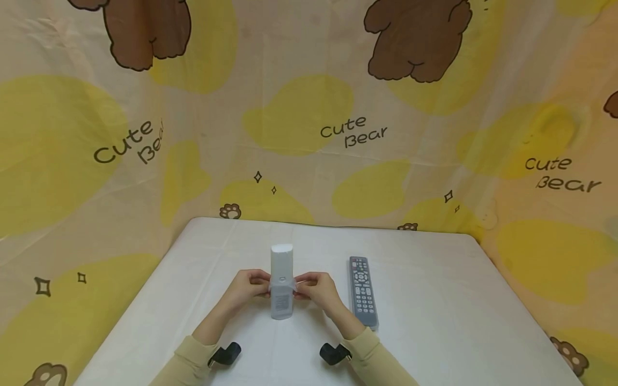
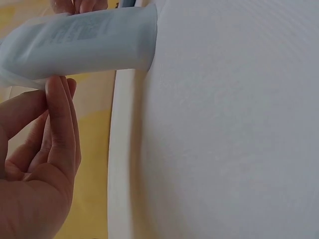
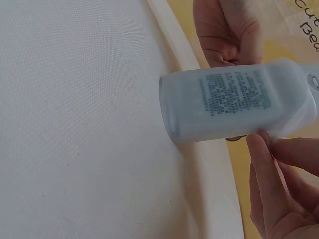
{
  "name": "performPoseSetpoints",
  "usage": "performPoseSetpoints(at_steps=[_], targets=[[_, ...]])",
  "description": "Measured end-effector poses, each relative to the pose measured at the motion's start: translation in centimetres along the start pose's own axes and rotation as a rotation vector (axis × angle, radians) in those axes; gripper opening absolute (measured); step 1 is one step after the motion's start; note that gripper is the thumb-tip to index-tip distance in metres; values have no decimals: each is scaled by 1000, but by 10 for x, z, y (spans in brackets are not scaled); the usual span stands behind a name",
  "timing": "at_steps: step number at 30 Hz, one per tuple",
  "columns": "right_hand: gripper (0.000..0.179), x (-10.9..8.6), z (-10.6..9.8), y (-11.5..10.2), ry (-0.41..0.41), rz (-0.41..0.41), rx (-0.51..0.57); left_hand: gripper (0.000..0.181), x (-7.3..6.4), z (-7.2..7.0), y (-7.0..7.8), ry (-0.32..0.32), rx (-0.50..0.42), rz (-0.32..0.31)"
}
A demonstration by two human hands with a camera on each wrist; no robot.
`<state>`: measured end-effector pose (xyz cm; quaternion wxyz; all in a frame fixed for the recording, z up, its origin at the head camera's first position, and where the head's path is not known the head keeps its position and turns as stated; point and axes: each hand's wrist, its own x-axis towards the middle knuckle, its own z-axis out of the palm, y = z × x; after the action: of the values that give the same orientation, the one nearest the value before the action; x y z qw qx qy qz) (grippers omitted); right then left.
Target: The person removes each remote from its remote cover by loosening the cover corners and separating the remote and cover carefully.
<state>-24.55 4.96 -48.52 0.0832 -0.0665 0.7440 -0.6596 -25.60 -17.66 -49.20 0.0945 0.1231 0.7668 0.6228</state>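
A white remote control (image 1: 282,262) stands upright on the table, its back with a printed label towards the head camera. Around its lower half is a translucent protective sleeve (image 1: 276,311), whose loose upper rim is bunched near mid-height. On the left side, my left hand (image 1: 247,285) pinches that rim between thumb and fingers. My right hand (image 1: 318,288) pinches the rim at the opposite side. Both wrist views show the label through the sleeve (image 3: 187,119), and the lower end touching the table. The remote's front is hidden.
A grey remote control (image 1: 363,292) with many buttons lies face up to the right, close to my right forearm. The white table (image 1: 449,300) has rounded far corners, and a patterned cloth (image 1: 299,118) hangs behind it. Each cuff carries a black wrist camera (image 1: 227,354).
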Motion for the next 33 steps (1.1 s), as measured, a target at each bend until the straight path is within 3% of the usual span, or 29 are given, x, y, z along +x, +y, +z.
performPoseSetpoints(at_steps=[10,25,33], targets=[[19,0,3,4,29,10,-84,22,-2,1,-3,10,56,-3],[17,-2,3,10,32,20,-116,21,-6,5,-5,13,90,-24],[16,-3,3,12,37,15,-155,21,-16,8,18,-14,94,-55]])
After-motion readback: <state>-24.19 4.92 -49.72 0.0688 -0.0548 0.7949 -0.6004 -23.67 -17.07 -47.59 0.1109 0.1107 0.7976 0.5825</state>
